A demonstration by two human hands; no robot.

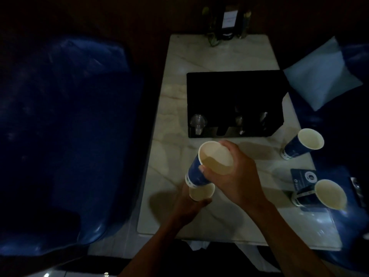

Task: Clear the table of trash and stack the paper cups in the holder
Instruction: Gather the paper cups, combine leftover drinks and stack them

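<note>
Both bare forearms reach forward from the bottom edge. The right hand (229, 174) sits above and ahead, fingers and thumb curled round a cup (207, 164). The left hand (191, 204), lower and partly hidden (dim light), seems to grip a second cup (201, 191) from below.

1 head-worn camera looks steeply down, close over the table (199, 80), facing its far end.

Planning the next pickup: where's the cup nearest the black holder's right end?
In the head view, that blue paper cup stands at the table's right edge, just right of the black holder.
</note>
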